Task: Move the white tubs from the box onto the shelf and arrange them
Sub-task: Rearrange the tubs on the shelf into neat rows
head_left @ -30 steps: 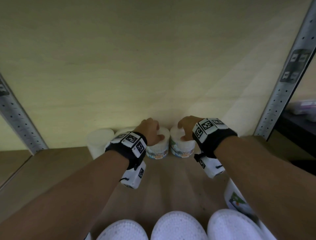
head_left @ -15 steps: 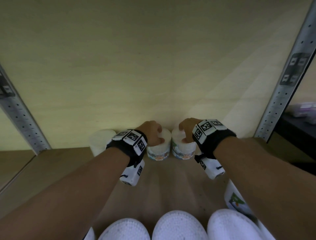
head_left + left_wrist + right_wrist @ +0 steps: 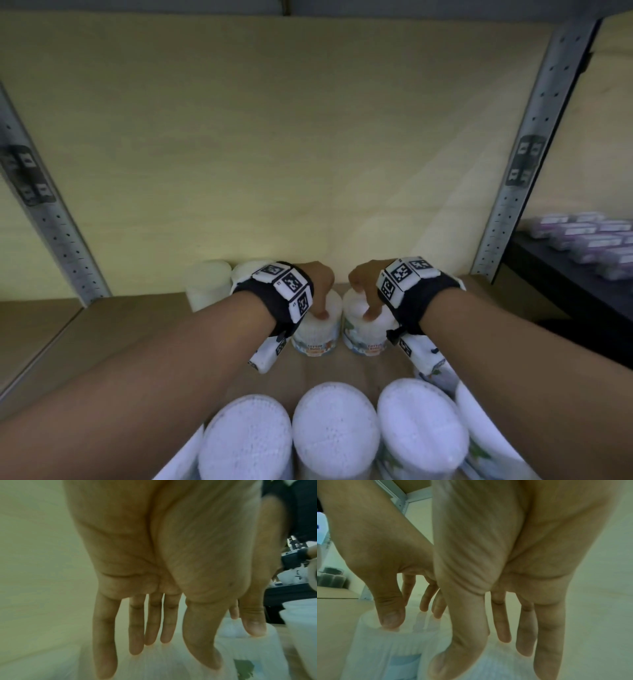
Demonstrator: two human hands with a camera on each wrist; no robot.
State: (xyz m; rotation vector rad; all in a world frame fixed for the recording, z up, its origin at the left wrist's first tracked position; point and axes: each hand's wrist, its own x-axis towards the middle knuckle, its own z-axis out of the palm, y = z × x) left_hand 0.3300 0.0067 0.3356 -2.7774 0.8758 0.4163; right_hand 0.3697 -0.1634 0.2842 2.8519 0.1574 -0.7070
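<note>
- Pale yellow back panel (image 3: 274, 137) fills most of the head view, framed by perforated grey uprights (image 3: 534, 161) at either side.
- Below it runs the wooden shelf (image 3: 113, 329), which carries the tubs already set down; a dark side unit (image 3: 561, 277) with purple packets stands off to the right.
- At the bottom of the head view, four white tubs (image 3: 334, 431) wait with dotted lids up, probably in the box, though its walls are not visible.
- At the back of the shelf two plain tubs (image 3: 207, 284) stand by the panel, left of the hands.
- Two labelled tubs sit side by side: the left tub (image 3: 318, 337) and the right tub (image 3: 364, 337), near each other but not clearly touching.
- The left hand (image 3: 317, 284) has its grip spread over the left tub's top, fingers (image 3: 135, 628) hanging nearly straight and apart, thumb tip at the rim; it clamps on nothing.
- The right hand (image 3: 364, 282) mirrors this on the right tub, fingers (image 3: 546, 635) loose and apart, thumb touching the lid edge.
- The step seems to be squaring the pair: press lightly from above, nudge both level with the back row, keep labels forward, and lift the fingers away straight up so neither tub tips.
</note>
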